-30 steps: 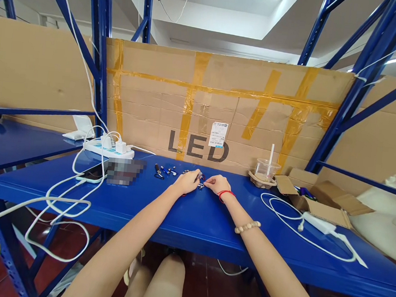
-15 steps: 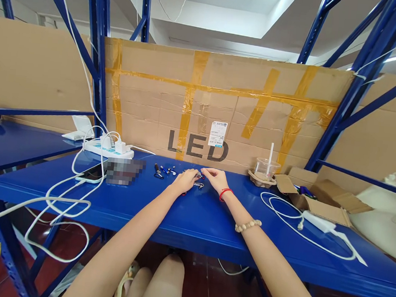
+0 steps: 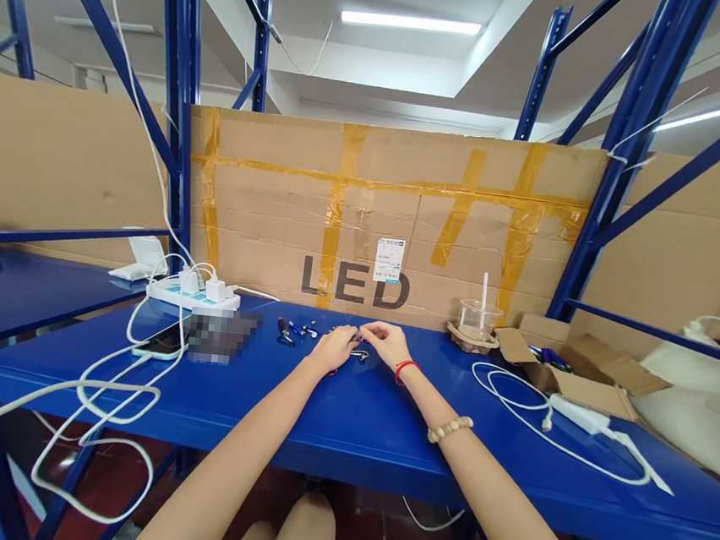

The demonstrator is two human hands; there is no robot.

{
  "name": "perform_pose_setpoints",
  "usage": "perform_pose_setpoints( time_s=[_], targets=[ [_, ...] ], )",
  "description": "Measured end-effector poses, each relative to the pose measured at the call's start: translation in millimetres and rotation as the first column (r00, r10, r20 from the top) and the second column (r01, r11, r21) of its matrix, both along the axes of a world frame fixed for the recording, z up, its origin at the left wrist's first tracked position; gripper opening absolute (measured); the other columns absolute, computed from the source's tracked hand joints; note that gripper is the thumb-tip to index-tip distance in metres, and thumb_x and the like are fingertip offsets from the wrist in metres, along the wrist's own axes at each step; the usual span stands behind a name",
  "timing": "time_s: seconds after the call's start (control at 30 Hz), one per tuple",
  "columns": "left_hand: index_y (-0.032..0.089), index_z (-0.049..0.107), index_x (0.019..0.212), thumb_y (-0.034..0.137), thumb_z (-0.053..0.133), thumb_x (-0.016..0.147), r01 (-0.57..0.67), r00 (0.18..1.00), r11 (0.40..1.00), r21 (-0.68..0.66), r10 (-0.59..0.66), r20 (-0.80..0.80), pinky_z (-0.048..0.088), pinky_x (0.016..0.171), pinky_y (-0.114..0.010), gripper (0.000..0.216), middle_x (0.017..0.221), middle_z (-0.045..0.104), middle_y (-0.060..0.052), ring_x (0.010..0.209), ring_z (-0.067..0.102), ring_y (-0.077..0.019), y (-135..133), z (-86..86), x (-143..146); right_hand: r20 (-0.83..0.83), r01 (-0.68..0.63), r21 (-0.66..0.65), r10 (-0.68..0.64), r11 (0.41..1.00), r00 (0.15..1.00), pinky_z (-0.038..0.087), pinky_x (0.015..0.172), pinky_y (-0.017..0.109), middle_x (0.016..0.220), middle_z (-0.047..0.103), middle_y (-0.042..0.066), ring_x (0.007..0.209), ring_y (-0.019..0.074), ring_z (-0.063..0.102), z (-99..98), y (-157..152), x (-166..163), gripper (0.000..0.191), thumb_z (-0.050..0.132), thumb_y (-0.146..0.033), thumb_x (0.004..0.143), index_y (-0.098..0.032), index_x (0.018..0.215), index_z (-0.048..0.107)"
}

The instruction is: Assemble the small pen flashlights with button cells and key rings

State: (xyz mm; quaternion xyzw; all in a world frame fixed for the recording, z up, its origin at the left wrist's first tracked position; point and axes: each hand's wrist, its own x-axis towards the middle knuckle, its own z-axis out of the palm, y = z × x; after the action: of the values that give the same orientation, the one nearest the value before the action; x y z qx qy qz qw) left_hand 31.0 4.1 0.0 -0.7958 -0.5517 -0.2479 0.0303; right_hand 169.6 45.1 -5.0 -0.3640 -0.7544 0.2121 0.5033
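My left hand (image 3: 335,348) and my right hand (image 3: 386,345) meet over the middle of the blue tabletop (image 3: 376,424). The fingers of both pinch at a small dark, shiny piece (image 3: 359,335), too small to name and partly hidden by the fingertips. Just below the fingers lies a small silvery metal part (image 3: 360,355) on the table. A bit of red shows under my left hand. To the left of it are several small loose parts (image 3: 309,330) and a black piece with a loop (image 3: 285,332).
At left, a white power strip (image 3: 195,295) with plugs stands behind a phone (image 3: 165,343) and looped white cables. At right are a plastic cup (image 3: 476,317) in a carton holder, an open cardboard box (image 3: 584,385) and a white adapter (image 3: 579,413). A cardboard panel (image 3: 264,210) backs the table.
My hands have drawn closer together, with the right fingertips now meeting the left ones at the small piece. The camera has tilted slightly upward.
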Motion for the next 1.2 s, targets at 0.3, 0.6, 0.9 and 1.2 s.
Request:
perform_pose_setpoints(
  time_s=[0.3,0.6,0.9,1.2],
  targets=[
    [0.017,0.051,0.089,0.018,0.037,0.085,-0.033,0.999,0.999,0.007,0.034,-0.011,0.043,0.075,-0.028,0.015,0.094,0.057,-0.007,0.092,0.053,-0.0192,2,-3.2,-3,0.327,0.066,0.193,-0.128,0.979,0.936,0.038,0.051,0.022,0.080,0.057,-0.001,0.053,0.0072,0.049,8.7,-18,2,0.015,0.059,-0.036,0.070,-0.025,0.075,0.067],
    [0.018,0.052,0.085,0.021,0.036,0.085,-0.004,1.000,1.000,-0.003,0.004,-0.004,0.043,0.074,-0.027,0.016,0.091,0.058,-0.005,0.087,0.054,-0.0180,5,-3.0,-5,0.470,0.068,0.282,-0.200,0.957,0.860,0.035,0.051,0.020,0.084,0.056,-0.002,0.055,0.0060,0.048,9.8,-19,1,0.010,0.057,-0.028,0.075,-0.024,0.077,0.066],
    [0.018,0.054,0.084,0.019,0.040,0.081,0.004,0.999,1.000,0.009,-0.004,0.032,0.044,0.074,-0.027,0.014,0.089,0.057,-0.005,0.087,0.054,-0.0181,10,-7.5,-6,0.490,0.055,0.331,-0.221,0.942,0.843,0.033,0.049,0.019,0.085,0.056,-0.002,0.053,0.0052,0.047,9.2,-20,0,0.010,0.056,-0.028,0.076,-0.023,0.073,0.063],
    [0.017,0.060,0.084,0.008,0.040,0.079,0.002,0.997,1.000,0.029,-0.005,0.077,0.043,0.076,-0.023,0.022,0.089,0.058,-0.004,0.083,0.056,-0.0145,22,-13.4,-13,0.360,0.059,0.337,-0.186,0.940,0.914,0.037,0.050,0.019,0.081,0.056,-0.003,0.052,0.0064,0.048,11.6,-21,-2,0.022,0.063,-0.032,0.069,-0.025,0.090,0.060]
  ],
)
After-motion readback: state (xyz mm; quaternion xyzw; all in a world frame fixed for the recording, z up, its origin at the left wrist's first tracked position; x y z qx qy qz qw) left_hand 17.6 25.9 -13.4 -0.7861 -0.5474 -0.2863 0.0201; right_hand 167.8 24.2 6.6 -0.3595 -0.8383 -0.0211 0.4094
